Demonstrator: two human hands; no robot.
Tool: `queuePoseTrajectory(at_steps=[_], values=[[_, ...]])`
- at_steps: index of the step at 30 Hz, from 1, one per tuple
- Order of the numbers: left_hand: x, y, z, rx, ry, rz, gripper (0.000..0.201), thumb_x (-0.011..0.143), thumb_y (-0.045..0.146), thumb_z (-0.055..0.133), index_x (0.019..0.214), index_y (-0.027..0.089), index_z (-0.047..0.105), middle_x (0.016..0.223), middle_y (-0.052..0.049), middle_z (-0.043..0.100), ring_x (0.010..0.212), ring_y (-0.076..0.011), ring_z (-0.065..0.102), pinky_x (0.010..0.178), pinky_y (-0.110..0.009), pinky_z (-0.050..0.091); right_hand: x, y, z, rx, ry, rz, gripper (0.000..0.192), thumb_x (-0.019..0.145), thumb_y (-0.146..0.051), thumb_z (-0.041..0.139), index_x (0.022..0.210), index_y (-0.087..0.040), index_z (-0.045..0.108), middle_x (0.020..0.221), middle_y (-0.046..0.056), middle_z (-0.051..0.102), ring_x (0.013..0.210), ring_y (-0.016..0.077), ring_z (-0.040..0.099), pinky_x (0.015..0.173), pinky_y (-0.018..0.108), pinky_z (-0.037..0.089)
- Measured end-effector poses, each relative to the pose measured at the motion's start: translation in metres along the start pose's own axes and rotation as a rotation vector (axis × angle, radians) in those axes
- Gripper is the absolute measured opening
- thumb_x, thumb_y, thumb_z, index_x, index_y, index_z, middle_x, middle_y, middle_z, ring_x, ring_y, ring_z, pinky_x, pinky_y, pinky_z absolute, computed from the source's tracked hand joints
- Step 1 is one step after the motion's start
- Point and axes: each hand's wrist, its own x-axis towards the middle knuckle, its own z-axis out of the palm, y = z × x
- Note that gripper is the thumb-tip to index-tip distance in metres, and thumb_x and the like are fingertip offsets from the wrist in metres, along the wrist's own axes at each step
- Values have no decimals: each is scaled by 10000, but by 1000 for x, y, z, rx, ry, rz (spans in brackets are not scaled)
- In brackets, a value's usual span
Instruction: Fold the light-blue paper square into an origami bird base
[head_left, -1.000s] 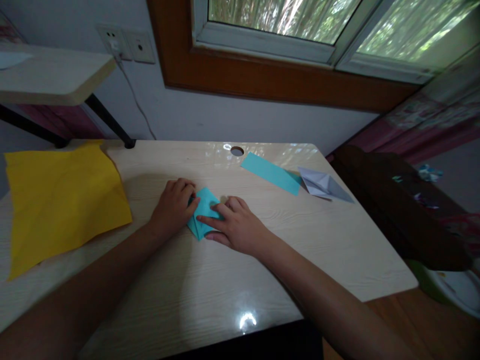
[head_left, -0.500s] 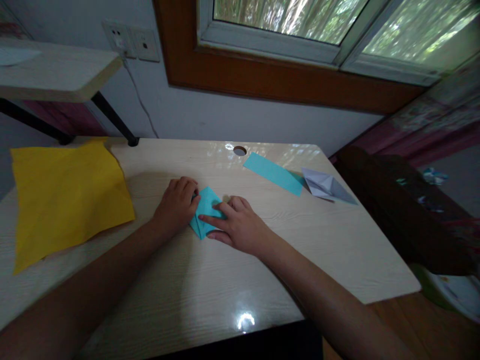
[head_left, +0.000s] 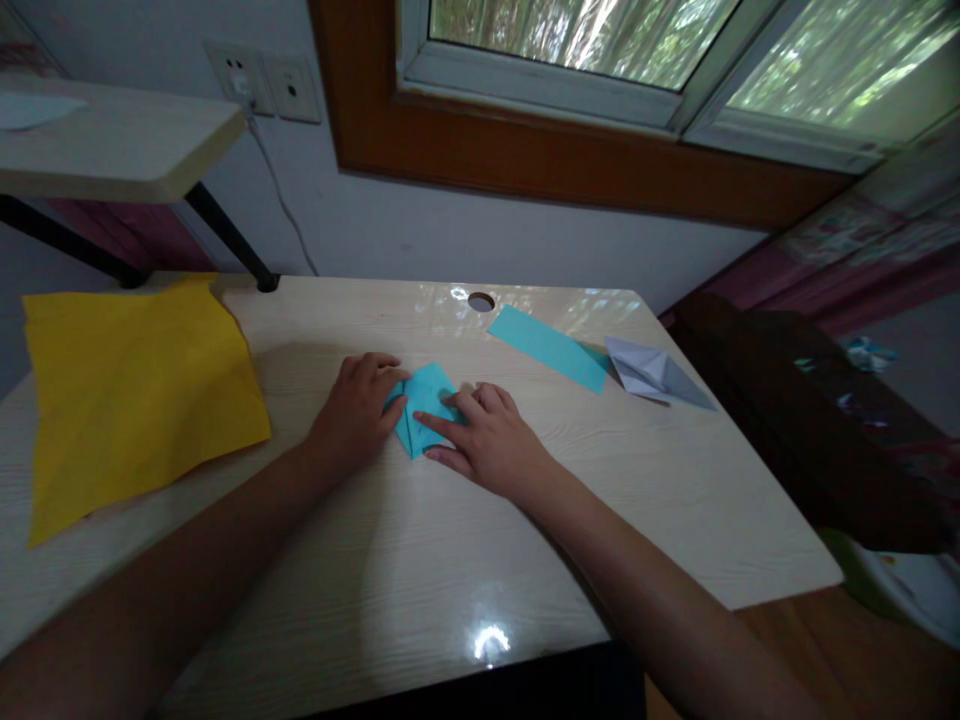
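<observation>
We pin the teal fold [head_left: 421, 408] flat on the table [head_left: 570, 500], left of the teal strip [head_left: 547, 347]: left hand [head_left: 352, 418] curled on its edge, right hand [head_left: 495, 447] pressing fingers [head_left: 448, 428] flat to crease it

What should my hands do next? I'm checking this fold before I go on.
Probably run the right hand forefinger along the fold, while the left hand pins the folded turquoise paper flat on the desk: both hands already rest on it, and it looks only half pressed.

Both forearms bare, no sleeves; left grip [head_left: 356, 410] and right grip [head_left: 491, 445] ungloved, no rings.
</observation>
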Motion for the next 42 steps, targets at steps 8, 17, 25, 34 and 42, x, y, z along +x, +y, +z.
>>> queuePoseTrajectory(at_steps=[8, 17, 25, 34, 42], values=[[-2, 4, 3, 14, -110, 193, 307, 1004, 245, 533, 1277, 212, 671, 1370, -95, 614, 1324, -304, 496, 1100, -510, 448, -2, 17, 3, 123, 25, -5, 414, 1003, -482, 541, 1382, -340, 627, 1219, 116, 630, 1140, 308, 512, 987, 509, 426], [-3, 13, 4, 11, -171, 317, 398, 1019, 303, 523, 1356, 114, 620, 1373, -155, 622, 1328, -310, 513, 1140, -495, 453, -3, 35, 4, 251, 139, 6, 231, 1014, -327, 556, 1092, -245, 757, 1002, 87, 683, 951, 239, 570, 862, 427, 455], [-7, 25, 6, -16, -186, 362, 452, 1011, 346, 538, 1387, 100, 585, 1409, -175, 594, 1373, -323, 479, 1159, -509, 441, -5, 47, 6, 413, 218, 114, 124, 925, -283, 702, 1040, -236, 696, 1026, 74, 667, 967, 234, 585, 873, 399, 474], [-9, 34, 4, -24, -169, 297, 446, 997, 318, 541, 1364, 70, 592, 1389, -213, 594, 1361, -343, 502, 1142, -532, 461, 4, 42, 7, 469, 154, 262, 93, 929, -238, 680, 1017, -209, 670, 907, 48, 646, 880, 207, 590, 822, 349, 455], [-10, 31, 6, -77, -167, 298, 432, 993, 302, 541, 1369, 94, 590, 1396, -202, 594, 1378, -335, 497, 1152, -537, 456, 10, 41, 9, 456, 140, 211, 94, 976, -227, 577, 903, -200, 630, 924, 67, 646, 901, 212, 578, 839, 351, 441]])
